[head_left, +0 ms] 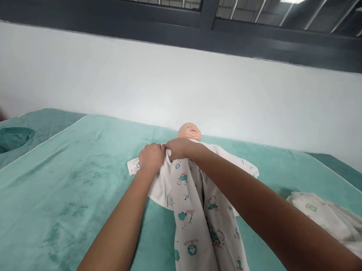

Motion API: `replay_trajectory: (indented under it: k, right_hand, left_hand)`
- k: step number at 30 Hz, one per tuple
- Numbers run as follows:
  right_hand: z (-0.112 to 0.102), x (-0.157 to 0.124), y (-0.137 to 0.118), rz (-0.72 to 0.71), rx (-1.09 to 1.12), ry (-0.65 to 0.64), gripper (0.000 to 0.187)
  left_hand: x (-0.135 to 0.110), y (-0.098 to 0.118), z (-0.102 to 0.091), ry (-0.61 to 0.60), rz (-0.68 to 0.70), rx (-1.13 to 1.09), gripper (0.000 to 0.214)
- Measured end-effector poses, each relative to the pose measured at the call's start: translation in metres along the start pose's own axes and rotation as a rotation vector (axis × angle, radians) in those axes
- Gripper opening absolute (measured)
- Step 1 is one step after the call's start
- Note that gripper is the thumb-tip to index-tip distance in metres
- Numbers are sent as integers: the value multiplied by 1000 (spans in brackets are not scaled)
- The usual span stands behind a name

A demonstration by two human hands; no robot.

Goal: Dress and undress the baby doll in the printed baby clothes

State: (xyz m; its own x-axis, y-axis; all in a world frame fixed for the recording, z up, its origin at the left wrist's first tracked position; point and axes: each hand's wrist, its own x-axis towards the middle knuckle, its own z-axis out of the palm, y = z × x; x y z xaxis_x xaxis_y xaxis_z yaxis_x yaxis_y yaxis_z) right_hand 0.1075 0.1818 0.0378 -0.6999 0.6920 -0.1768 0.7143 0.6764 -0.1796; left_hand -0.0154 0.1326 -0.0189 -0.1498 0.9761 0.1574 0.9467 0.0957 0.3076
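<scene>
A baby doll (189, 131) lies on its back on a teal bed cover (75, 186), head toward the wall. It wears a white sleepsuit (195, 217) printed with small animal figures, legs stretched toward me. My left hand (151, 157) is closed on the suit's fabric at the doll's left shoulder, beside the spread sleeve. My right hand (176, 148) is closed on the fabric just below the doll's chin, knuckles touching my left hand. Both forearms reach in from the bottom edge.
A second white printed garment (331, 220) lies crumpled on the cover at the right. A dark teal pillow (7, 139) sits at the far left. A white wall (183, 83) runs behind the bed, with dark window frames above.
</scene>
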Motion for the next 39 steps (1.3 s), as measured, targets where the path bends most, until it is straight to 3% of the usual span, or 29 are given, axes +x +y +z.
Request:
replay_trajectory:
  k: [5,11,23,28,32,36,39]
  right_hand:
    - [-2,-7,2,23,-13,-19,23]
    - [-19,-31,12,-19,-154,-58,44]
    - [-51,-88,51,112,-55,204,47]
    - [-38,-86,47,102,14,248,44]
    - [-19,-64,36,105,51,234,45]
    - [-13,-53,30,114,87,184,44]
    - [-6,-72,37,144,168,334,40]
  left_hand:
    - [-5,2,-1,20,4,15,53]
    - [-23,1,-7,104,-6,28,54]
    - [-46,-23,-8,78,-47,-24,45]
    - [-49,-25,-3,134,-23,-138,34]
    - [-53,-30,5,315,91,-554,59]
    - [-58,-39,5,219,93,-618,40]
    - [-60,-45,5,185,30,-540,36]
